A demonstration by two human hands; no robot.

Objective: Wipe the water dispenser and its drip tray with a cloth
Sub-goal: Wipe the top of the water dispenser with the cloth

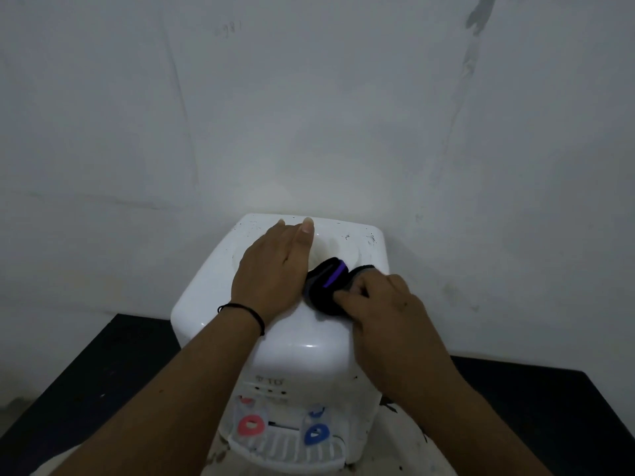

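A white tabletop water dispenser (302,341) stands against the wall, seen from above. My left hand (273,269) lies flat with straight fingers on its top, over the left side of the bottle well. My right hand (385,304) grips a dark cloth with a purple stripe (326,285) and presses it on the dispenser's top at the right. Below, on the front, are a red tap (250,424) and a blue tap (316,434) above the white slotted drip tray (285,451).
The dispenser sits on a dark table (86,383) that runs to both sides. A pale, marked wall (309,115) rises right behind it. The dispenser's top has dark specks near its back right corner (371,238).
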